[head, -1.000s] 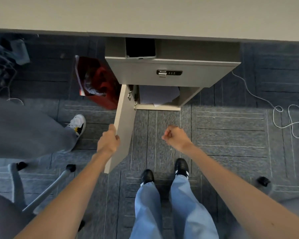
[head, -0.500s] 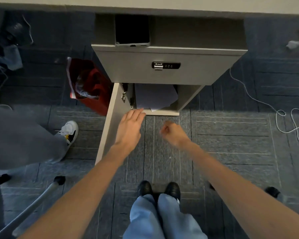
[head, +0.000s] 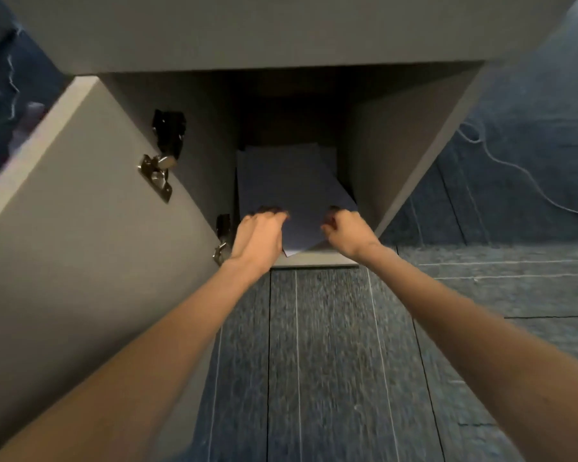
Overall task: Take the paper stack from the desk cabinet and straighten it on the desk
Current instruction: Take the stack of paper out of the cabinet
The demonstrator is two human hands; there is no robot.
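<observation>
1. Paper: the loose stack of pale white sheets (head: 291, 188) lies flat on the floor of the open grey desk cabinet (head: 394, 155), at the centre of the frame, with its long axis running from the front lip back into the dark recess. The sheets are skewed, and one corner juts past the front edge.
2. The left hand (head: 259, 236) rests palm down on the near left corner of the stack, fingers curled onto the top sheet.
3. The right hand (head: 347, 231) is at the near right edge, loosely clenched; whether it already pinches paper I cannot tell.
4. Both hands sit at the near short edge, about equally close, so the coming pull probably runs straight out towards the lower frame, clear of the swung-open grey cabinet door (head: 80, 211) at left.
</observation>
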